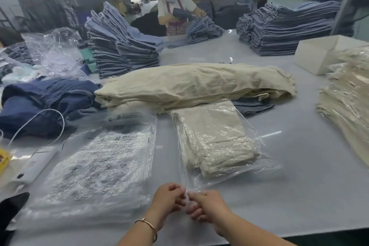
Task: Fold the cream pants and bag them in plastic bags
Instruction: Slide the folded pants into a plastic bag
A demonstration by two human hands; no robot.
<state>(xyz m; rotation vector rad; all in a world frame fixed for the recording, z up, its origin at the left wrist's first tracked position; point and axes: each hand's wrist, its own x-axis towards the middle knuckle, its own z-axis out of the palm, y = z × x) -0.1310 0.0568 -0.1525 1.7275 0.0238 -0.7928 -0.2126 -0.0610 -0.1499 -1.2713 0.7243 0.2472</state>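
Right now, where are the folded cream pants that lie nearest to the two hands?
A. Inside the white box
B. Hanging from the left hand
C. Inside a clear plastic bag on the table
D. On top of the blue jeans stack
C. The folded cream pants lie flat inside a clear plastic bag on the table, while the left hand and right hand pinch the bag's near edge.

A garment factory's packing floor: stacked folded jeans, bagged pants, and a long work table.
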